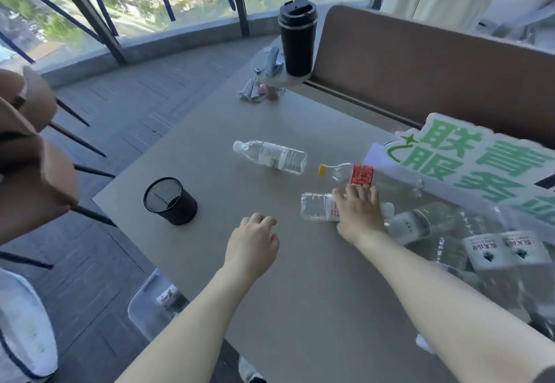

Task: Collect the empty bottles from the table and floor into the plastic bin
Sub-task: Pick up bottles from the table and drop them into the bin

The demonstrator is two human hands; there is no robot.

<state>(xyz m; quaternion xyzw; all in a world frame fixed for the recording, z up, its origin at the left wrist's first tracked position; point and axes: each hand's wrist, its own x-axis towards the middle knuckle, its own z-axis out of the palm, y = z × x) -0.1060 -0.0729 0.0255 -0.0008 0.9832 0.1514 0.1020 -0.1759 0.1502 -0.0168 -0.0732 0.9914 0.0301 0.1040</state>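
Observation:
Three empty clear bottles lie on the grey table point(300, 292). A white-capped bottle point(271, 156) lies alone in the middle. To its right lies a yellow-capped bottle with a red label point(345, 173). My right hand point(359, 215) rests on top of a third clear bottle point(315, 210), fingers wrapped over its labelled part. My left hand point(253, 243) hovers over the table with fingers loosely curled, holding nothing. A clear plastic bin point(486, 250) at the right holds several bottles with white labels. Another bottle point(156, 301) lies on the floor by the table's near-left edge.
A black mesh pen cup point(169, 200) stands near the table's left edge. A black travel mug point(297, 40) stands on a small round stand at the far end. A green-and-white sign point(480, 160) leans at the right. Brown chairs point(33, 154) stand left.

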